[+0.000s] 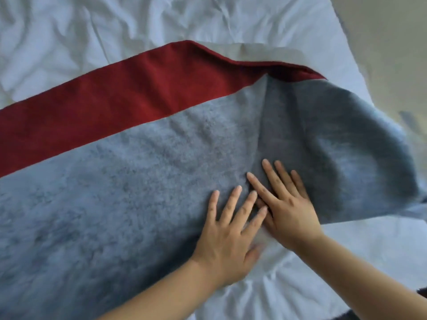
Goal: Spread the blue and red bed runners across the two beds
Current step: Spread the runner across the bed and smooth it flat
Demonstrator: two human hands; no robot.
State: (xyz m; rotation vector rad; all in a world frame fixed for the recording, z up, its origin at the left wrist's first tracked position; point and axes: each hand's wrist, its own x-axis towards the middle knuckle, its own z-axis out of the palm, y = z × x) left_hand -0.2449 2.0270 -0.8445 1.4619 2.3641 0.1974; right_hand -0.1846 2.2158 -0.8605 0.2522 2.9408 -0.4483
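Fleecy grey-blue cloth fills most of the view: the blue runner [129,185] lies in a broad band slanting across the bed, on a crumpled white sheet [92,31]. Along the blue runner's far edge, touching it and partly under it, lies the red runner [129,98], a narrower, smoother strip on the same slant. Its right end is humped up where the two cloths meet.

Right of a crease in the blue runner the cloth looks darker and flatter. That end reaches the side of the bed, where its outline blurs.

Both hands lie palm down on the blue runner near its close edge, holding nothing. The left hand [227,234] has its fingers straight and fanned apart, with the thumb over the runner's edge on the sheet. The right hand [288,209] lies just beside it, fingers spread and flat, its forefinger crossing over the left hand's fingertips.

Beyond the blue runner's right end, past the sheet's edge, a pale beige floor [388,42] shows. Below the runner, more wrinkled sheet reaches a dark patch in the corner, too cropped to identify.
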